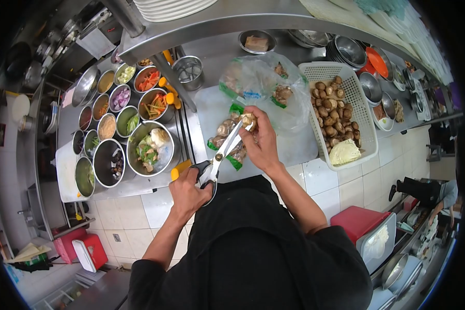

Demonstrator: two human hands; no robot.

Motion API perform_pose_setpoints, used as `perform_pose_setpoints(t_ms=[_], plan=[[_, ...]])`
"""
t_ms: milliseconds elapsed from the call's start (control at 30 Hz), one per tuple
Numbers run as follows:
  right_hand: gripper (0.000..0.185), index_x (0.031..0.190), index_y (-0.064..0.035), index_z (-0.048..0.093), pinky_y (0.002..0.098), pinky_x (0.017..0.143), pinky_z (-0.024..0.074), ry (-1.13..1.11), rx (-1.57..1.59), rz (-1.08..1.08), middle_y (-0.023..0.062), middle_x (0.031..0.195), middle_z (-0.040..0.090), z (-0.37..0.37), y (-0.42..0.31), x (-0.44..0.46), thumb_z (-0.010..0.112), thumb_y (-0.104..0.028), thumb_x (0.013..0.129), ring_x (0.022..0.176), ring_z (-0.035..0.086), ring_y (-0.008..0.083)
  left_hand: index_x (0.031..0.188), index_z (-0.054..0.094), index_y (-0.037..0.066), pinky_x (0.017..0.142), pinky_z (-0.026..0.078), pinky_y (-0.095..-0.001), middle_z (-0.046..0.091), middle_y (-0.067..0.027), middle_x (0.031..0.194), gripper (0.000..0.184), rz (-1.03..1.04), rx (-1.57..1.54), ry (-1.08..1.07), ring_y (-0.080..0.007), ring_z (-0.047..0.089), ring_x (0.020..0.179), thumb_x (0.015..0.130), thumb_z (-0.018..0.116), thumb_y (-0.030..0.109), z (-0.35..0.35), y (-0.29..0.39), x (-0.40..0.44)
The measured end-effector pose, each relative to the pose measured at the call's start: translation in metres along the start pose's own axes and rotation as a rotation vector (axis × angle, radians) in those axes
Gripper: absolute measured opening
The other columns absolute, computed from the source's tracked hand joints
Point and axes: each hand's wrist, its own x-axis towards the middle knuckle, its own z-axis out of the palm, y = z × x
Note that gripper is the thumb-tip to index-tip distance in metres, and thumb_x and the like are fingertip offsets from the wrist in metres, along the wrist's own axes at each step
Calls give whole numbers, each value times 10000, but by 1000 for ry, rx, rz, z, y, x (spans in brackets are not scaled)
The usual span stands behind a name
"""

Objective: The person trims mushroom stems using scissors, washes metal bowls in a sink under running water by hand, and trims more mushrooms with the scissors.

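My left hand [187,194] is closed around the black handles of a pair of scissors [219,156]. The blades are parted and point up at a brown mushroom [248,121], which my right hand [261,143] pinches by its edge. Below them, a pack of mushrooms [225,127] with green wrapping lies on the white cutting board [207,103]. Behind my right hand sits a clear plastic bag [293,114] with more green-edged packs inside. To the right, a white perforated basket [367,98] holds many loose mushrooms [334,111] and a pale yellow, leafy-looking piece [344,152].
On the left stand several metal pots of cut vegetables, the nearest a large pot [174,155]. A shelf edge [253,21] and its post [174,82] overhang the counter. Metal bowls [349,50] line the back right. Another person [433,195] is at far right.
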Motion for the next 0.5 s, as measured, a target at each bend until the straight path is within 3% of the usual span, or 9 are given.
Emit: perform_pose_setpoints(t_ms=[167, 267, 333, 433, 500], plan=[[320, 1229, -20, 500, 352, 803, 480, -18, -134, -102, 173, 1140, 547, 3, -5, 4, 573, -86, 925, 950, 580, 299, 828, 665, -7, 589, 518, -402, 659, -165, 748, 267, -6, 18, -13, -337, 642, 639, 595, 701, 118, 5, -8, -3], [273, 1203, -27, 523, 353, 770, 478, -69, -121, -111, 165, 1106, 563, 6, -6, 6, 559, -91, 940, 896, 587, 300, 744, 631, 1, 576, 502, -410, 632, -163, 715, 165, 8, -10, -4, -348, 626, 635, 611, 686, 84, 10, -16, -5], [246, 1180, -31, 546, 352, 732, 476, -138, -137, -101, 155, 1063, 578, 6, -5, 5, 563, -104, 945, 843, 594, 284, 710, 589, 19, 572, 496, -435, 617, -153, 703, 178, -8, -44, -52, -362, 616, 635, 637, 706, 131, 15, -23, -10], [181, 1075, -19, 601, 352, 655, 465, -100, -69, 8, 135, 921, 602, 13, -4, 9, 588, -142, 944, 742, 588, 268, 687, 560, 28, 571, 494, -447, 609, -151, 691, 205, -51, -63, -74, -373, 609, 627, 660, 719, 155, 12, -24, -16], [155, 1000, -14, 619, 343, 619, 454, 33, -94, -42, 120, 836, 595, 22, 0, 24, 600, -156, 939, 698, 576, 262, 681, 558, 22, 577, 492, -448, 606, -160, 681, 212, -99, -65, -70, -378, 612, 627, 672, 720, 158, 9, -23, -23]])
